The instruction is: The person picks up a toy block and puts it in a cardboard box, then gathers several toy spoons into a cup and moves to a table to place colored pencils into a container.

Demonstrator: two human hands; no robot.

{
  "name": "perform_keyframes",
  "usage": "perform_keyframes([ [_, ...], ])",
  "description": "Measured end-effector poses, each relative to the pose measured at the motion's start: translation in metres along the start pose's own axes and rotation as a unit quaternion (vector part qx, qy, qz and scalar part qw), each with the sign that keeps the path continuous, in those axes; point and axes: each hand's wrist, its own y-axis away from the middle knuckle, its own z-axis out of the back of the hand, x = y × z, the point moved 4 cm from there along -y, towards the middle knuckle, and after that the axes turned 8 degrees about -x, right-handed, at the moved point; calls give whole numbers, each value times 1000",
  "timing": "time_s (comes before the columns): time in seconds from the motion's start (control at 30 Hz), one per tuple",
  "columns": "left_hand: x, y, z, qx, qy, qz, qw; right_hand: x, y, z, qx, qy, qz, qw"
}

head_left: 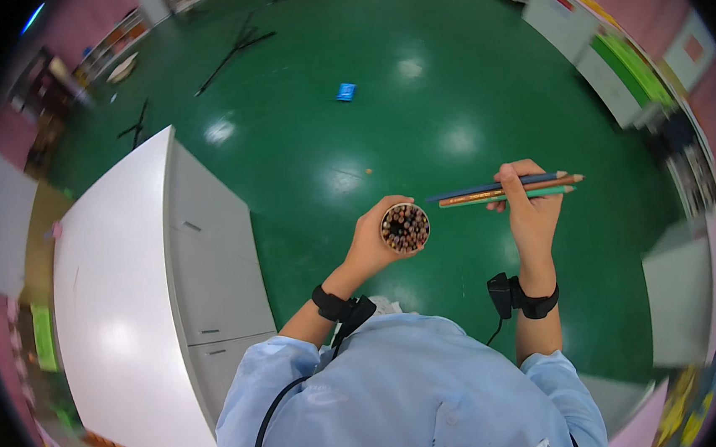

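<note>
My left hand (369,238) is wrapped round a round tube (405,228) packed with many pencils, whose ends face up at me. A dark gap shows among them, left of the tube's middle. To the right, my right hand (531,206) grips three coloured pencils (507,191), blue, brown-orange and green, lying almost level between thumb and fingers. Their sharpened wooden tips point right, and their other ends reach left toward the tube without touching it. Both wrists carry black straps with small devices.
A white-topped cabinet (120,293) with grey drawers stands close on my left. A blue packet (346,92) lies on the green floor (310,143) ahead. Black tripod legs (235,52) spread at the far left. White cabinets (560,18) line the right wall.
</note>
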Motion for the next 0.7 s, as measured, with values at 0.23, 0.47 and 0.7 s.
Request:
perform_keyframes([
  [0.23,63,-105,59,-129,-20,-20,991,-55,-108,-133,217,-113,59,968],
  [0.47,138,-215,133,-189,-86,24,978,-98,-216,-289,422,-49,109,899],
  [0.7,207,-310,211,-226,-181,46,956,-141,-285,-441,603,-45,201,771],
])
